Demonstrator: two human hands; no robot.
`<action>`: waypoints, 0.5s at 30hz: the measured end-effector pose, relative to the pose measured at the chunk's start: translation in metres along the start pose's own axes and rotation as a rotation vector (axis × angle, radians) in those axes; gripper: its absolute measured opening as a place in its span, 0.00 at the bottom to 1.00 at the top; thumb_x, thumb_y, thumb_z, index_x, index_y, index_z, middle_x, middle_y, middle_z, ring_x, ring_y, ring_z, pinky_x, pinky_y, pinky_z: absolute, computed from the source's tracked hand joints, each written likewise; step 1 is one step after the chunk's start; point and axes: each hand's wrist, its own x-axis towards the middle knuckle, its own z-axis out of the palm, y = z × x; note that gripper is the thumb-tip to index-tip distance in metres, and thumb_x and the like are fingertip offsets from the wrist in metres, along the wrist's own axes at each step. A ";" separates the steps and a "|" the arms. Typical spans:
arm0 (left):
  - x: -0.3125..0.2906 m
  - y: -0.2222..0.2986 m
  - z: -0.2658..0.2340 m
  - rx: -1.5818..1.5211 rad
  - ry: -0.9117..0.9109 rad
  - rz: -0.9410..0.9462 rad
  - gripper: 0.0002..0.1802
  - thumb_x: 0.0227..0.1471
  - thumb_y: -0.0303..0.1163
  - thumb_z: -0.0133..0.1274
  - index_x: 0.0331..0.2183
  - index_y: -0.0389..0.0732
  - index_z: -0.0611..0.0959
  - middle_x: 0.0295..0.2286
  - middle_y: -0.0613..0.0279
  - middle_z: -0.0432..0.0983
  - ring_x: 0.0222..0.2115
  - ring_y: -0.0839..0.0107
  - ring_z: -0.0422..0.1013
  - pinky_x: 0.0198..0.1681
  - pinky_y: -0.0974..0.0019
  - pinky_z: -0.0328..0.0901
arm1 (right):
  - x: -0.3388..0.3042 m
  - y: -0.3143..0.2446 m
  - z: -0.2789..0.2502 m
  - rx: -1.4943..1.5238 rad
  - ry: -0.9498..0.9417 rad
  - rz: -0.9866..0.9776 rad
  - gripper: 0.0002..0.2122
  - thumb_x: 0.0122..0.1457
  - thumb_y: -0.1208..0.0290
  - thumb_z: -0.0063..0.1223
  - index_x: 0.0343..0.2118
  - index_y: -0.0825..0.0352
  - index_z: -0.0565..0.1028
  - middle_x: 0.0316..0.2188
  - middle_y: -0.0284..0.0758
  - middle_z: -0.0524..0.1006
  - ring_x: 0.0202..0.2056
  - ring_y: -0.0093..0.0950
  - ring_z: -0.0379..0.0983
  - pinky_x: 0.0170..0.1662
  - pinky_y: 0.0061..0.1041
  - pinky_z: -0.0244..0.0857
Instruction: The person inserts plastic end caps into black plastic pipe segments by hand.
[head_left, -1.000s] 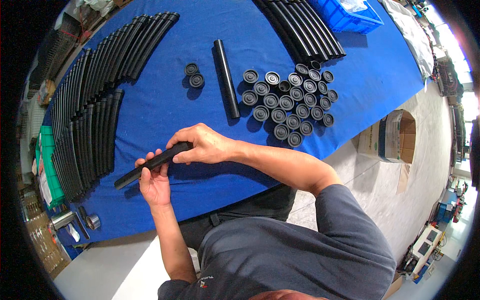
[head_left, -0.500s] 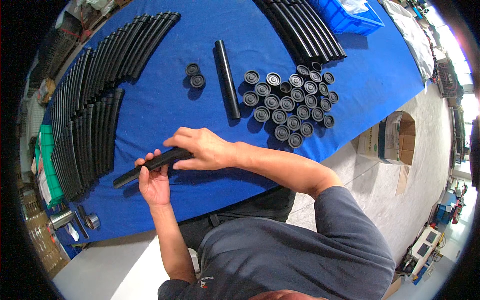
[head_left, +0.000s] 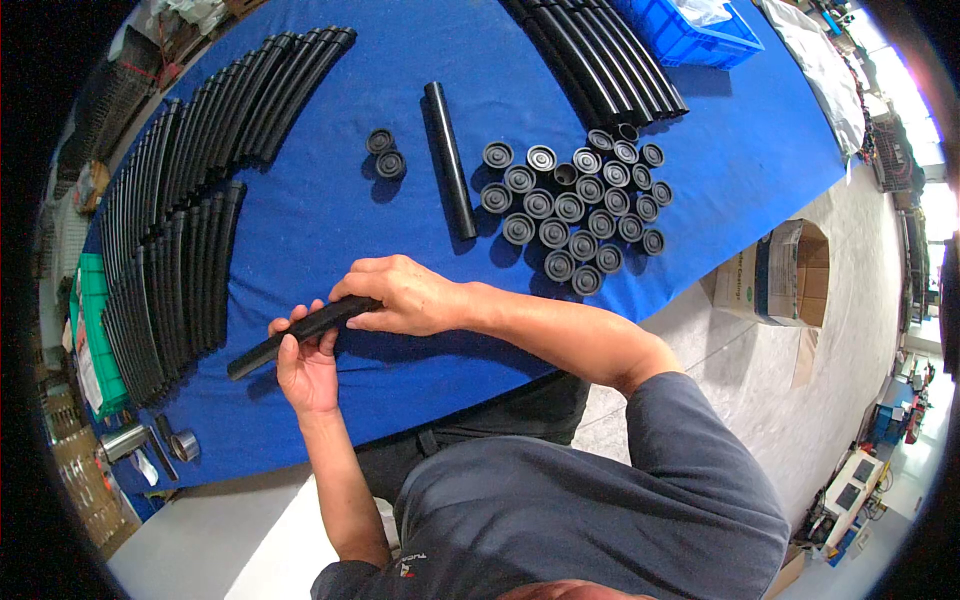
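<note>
A black tube (head_left: 275, 350) is held slantwise above the blue cloth, its lower end toward the left. My left hand (head_left: 308, 370) wraps it near the middle from below, thumb on the near side. Around its upper right end closes my right hand (head_left: 405, 295), whose palm hides that end. Beyond my hands a single black tube (head_left: 450, 160) lies on the cloth. To its left are two round black caps (head_left: 388, 164). Several more ridged black caps (head_left: 570, 208) form a cluster on its right.
Rows of black tubes (head_left: 200, 130) fill the table's left side. More tubes (head_left: 600, 60) lie at the back beside a blue crate (head_left: 710, 40). A green tray (head_left: 95, 330) and a tape roll (head_left: 184, 446) sit at the left edge. A cardboard box (head_left: 775, 275) stands right of the table.
My right hand's fingers have drawn together around the tube's end. The tube and my left hand stay nearly where they were; the whole view has shifted slightly.
</note>
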 end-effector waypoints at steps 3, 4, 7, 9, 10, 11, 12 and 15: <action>-0.001 -0.001 -0.001 0.008 -0.005 -0.009 0.13 0.57 0.23 0.52 0.45 0.39 0.75 0.49 0.44 0.73 0.55 0.46 0.66 0.51 0.43 0.72 | -0.001 -0.003 0.000 0.022 0.014 0.020 0.15 0.53 0.69 0.61 0.42 0.69 0.75 0.29 0.41 0.73 0.30 0.40 0.73 0.33 0.37 0.66; -0.002 -0.001 -0.002 0.008 -0.005 -0.008 0.13 0.57 0.23 0.52 0.45 0.39 0.75 0.49 0.44 0.73 0.55 0.46 0.66 0.51 0.43 0.72 | -0.001 -0.004 0.001 0.026 0.007 0.058 0.15 0.52 0.69 0.61 0.41 0.69 0.76 0.29 0.42 0.74 0.32 0.43 0.73 0.36 0.39 0.67; -0.002 -0.002 -0.003 0.006 0.000 0.004 0.13 0.57 0.24 0.51 0.45 0.39 0.74 0.49 0.44 0.73 0.55 0.46 0.66 0.51 0.44 0.72 | -0.002 -0.005 0.002 0.037 0.015 0.093 0.14 0.51 0.69 0.61 0.39 0.69 0.76 0.30 0.44 0.75 0.34 0.45 0.74 0.38 0.42 0.67; 0.000 -0.003 -0.003 0.011 -0.005 0.002 0.12 0.58 0.24 0.51 0.45 0.39 0.74 0.49 0.44 0.73 0.55 0.46 0.66 0.51 0.44 0.72 | -0.002 -0.003 0.003 0.044 0.030 0.089 0.14 0.51 0.69 0.61 0.39 0.69 0.76 0.30 0.44 0.75 0.34 0.45 0.74 0.38 0.42 0.67; 0.001 -0.002 -0.003 0.011 -0.007 0.003 0.12 0.58 0.24 0.51 0.45 0.39 0.74 0.49 0.44 0.73 0.55 0.46 0.66 0.51 0.44 0.72 | -0.002 -0.002 0.003 0.023 0.038 0.069 0.14 0.52 0.70 0.61 0.40 0.69 0.76 0.30 0.42 0.75 0.33 0.43 0.74 0.37 0.40 0.67; 0.000 -0.001 -0.003 0.002 -0.001 -0.003 0.12 0.58 0.24 0.51 0.45 0.39 0.75 0.48 0.45 0.73 0.55 0.47 0.66 0.51 0.45 0.72 | -0.001 -0.001 0.005 0.005 0.043 0.045 0.14 0.53 0.71 0.61 0.42 0.69 0.75 0.29 0.41 0.74 0.32 0.41 0.73 0.35 0.38 0.66; 0.000 0.001 -0.002 -0.005 0.005 -0.006 0.12 0.58 0.25 0.51 0.45 0.39 0.75 0.48 0.45 0.74 0.55 0.47 0.66 0.51 0.45 0.72 | 0.001 -0.001 0.005 0.009 0.041 0.037 0.14 0.53 0.71 0.61 0.42 0.69 0.75 0.29 0.41 0.74 0.32 0.41 0.73 0.35 0.38 0.66; 0.000 0.006 0.004 0.014 -0.010 0.009 0.12 0.58 0.25 0.52 0.45 0.39 0.76 0.49 0.45 0.73 0.55 0.48 0.66 0.52 0.45 0.71 | 0.005 -0.006 0.003 0.021 0.016 0.003 0.14 0.53 0.71 0.60 0.42 0.68 0.75 0.30 0.41 0.74 0.33 0.42 0.73 0.35 0.38 0.67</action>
